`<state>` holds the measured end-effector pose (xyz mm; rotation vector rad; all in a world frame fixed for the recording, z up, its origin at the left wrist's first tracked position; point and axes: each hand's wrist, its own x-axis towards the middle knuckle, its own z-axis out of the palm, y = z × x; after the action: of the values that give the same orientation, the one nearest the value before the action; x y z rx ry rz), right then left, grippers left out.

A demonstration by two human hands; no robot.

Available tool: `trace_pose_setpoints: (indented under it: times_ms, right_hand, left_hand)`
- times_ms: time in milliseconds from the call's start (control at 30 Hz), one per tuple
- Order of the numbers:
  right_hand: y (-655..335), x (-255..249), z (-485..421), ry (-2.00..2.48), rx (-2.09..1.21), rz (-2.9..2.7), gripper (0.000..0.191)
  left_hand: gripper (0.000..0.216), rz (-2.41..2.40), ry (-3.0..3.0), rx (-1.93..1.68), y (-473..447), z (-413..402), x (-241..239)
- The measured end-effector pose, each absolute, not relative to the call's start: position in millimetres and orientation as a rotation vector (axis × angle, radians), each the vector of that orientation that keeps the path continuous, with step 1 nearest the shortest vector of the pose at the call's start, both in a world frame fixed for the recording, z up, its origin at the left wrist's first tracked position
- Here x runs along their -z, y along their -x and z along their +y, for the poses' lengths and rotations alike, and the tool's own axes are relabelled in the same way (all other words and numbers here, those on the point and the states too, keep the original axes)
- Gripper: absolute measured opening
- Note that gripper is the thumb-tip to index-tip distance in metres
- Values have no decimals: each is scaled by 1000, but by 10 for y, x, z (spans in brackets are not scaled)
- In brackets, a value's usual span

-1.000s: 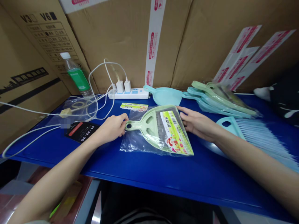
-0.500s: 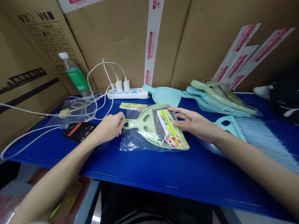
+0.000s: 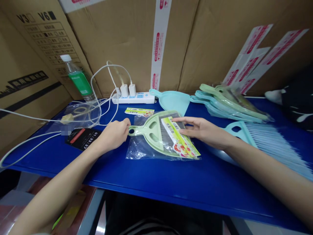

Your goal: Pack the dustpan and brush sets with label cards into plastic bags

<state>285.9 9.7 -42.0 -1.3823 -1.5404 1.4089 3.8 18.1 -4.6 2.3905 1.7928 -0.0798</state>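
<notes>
A light green dustpan [image 3: 153, 139] lies in a clear plastic bag [image 3: 137, 150] on the blue table. Dark bristles show faintly inside, under a yellow-and-white label card [image 3: 179, 138]. My left hand [image 3: 117, 133] is closed in a fist at the end of the dustpan's handle, gripping it; the fingertips are hidden. My right hand [image 3: 202, 130] rests on the packet's right side. Its fingers are stretched out and apart, touching the bag and the card.
Behind lie a loose label strip [image 3: 139, 111], a blue dustpan [image 3: 174, 100] and stacked bagged dustpans [image 3: 230, 102]. A blue brush [image 3: 269, 140] sits by my right forearm. At left are a phone [image 3: 83, 138], white cables, a power strip [image 3: 144, 97] and a bottle [image 3: 80, 81].
The bag and its card have shifted slightly right and toward me, the card turning a little. My right fingers have moved slightly down with it. My left hand stays at the handle.
</notes>
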Motion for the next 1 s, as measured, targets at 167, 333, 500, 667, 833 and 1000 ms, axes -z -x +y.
trace_pose_setpoints:
  times_ms: [167,333,500,667,833,1000]
  right_hand:
    - [-2854,432,86,1400,-1409,-1551,57]
    - [-2851,431,89,1390,-1374,-1496,54]
    - [-2845,417,90,1355,-1453,-1546,55]
    - [-2801,443,80,1354,-1363,-1570,57]
    - [-2782,440,68,1379,-1295,-1596,61]
    - [-2850,408,90,1358,-1485,-1488,48]
  left_hand:
    - [25,1802,-2394,136,-54,167,26]
    - [25,1835,-2413,183,-79,149,-4]
    - [27,1873,-2398,263,-112,136,-22]
    - [28,1882,-2430,293,-117,142,-9]
    - [28,1884,-2430,303,-122,138,-14]
    - [28,1873,-2455,274,-103,136,-20]
